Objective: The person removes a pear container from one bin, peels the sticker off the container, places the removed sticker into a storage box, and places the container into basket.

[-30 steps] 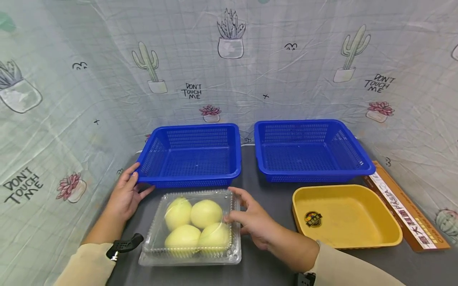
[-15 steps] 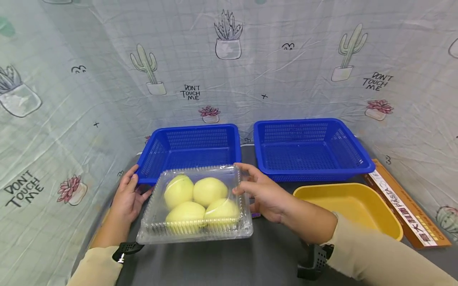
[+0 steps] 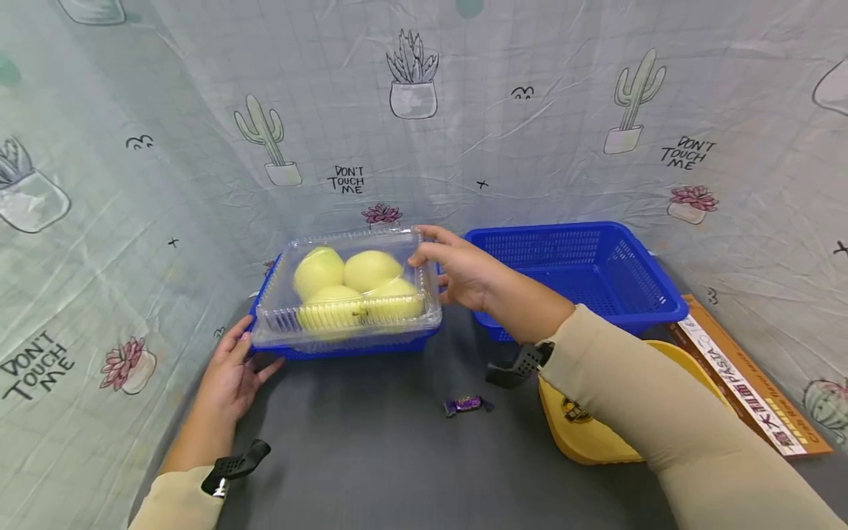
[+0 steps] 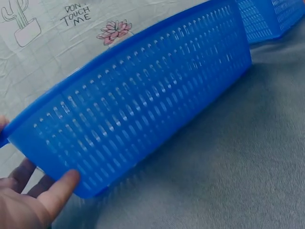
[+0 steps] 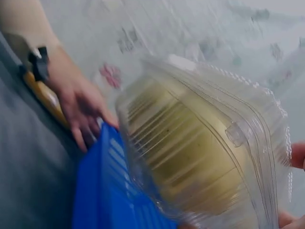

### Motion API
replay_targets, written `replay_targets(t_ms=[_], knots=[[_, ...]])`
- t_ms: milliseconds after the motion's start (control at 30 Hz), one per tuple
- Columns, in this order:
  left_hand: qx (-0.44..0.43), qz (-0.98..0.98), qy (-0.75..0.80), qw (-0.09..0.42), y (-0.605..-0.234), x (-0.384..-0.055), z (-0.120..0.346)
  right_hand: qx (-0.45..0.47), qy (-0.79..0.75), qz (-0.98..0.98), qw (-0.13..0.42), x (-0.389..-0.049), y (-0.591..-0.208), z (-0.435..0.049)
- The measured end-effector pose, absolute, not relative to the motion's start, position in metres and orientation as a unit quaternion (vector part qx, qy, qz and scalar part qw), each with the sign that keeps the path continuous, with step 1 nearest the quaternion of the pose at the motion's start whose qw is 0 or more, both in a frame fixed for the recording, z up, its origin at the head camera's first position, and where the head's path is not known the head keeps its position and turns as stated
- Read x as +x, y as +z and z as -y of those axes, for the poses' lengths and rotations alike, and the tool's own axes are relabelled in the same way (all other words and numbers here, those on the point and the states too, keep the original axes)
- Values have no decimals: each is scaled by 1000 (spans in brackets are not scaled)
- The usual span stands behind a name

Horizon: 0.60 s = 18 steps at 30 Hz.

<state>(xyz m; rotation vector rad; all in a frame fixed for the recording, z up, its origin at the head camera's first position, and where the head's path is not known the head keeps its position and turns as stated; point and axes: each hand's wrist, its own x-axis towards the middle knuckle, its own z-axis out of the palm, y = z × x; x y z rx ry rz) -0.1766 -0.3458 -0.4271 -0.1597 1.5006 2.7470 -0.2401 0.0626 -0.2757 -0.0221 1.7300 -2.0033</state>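
A clear plastic clamshell box [image 3: 278, 316] holds several pale yellow-green fruits [image 3: 373, 271]. It hangs tilted over the left blue basket [image 3: 391, 344], covering most of its opening in the head view. My right hand [image 3: 464, 274] grips the box by its right edge, thumb on the lid and fingers round the side. At the basket's near left corner, my left hand [image 3: 228, 379] holds the rim, with fingers spread along the walls. The left wrist view shows the basket's slotted long wall [image 4: 133, 105] with fingertips against its lower corner.
A second blue basket [image 3: 490, 324] stands to the right. In front of it is a yellow tray [image 3: 563, 442], partly under my right sleeve. An orange-brown pasta box [image 3: 748, 390] lies at the far right. A purple-wrapped candy [image 3: 467, 404] lies on the grey table [image 3: 371, 456].
My right hand has lifted the clamshell box off the table and carried it forward over the left basket. The purple candy has come into view. My left hand has stayed at the basket corner.
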Motion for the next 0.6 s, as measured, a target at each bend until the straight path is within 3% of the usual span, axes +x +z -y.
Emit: replay_targets(t_ms=[600], knots=[[-105, -561, 820, 28, -419, -175, 349, 22, -720, -648, 247, -327, -326, -2]])
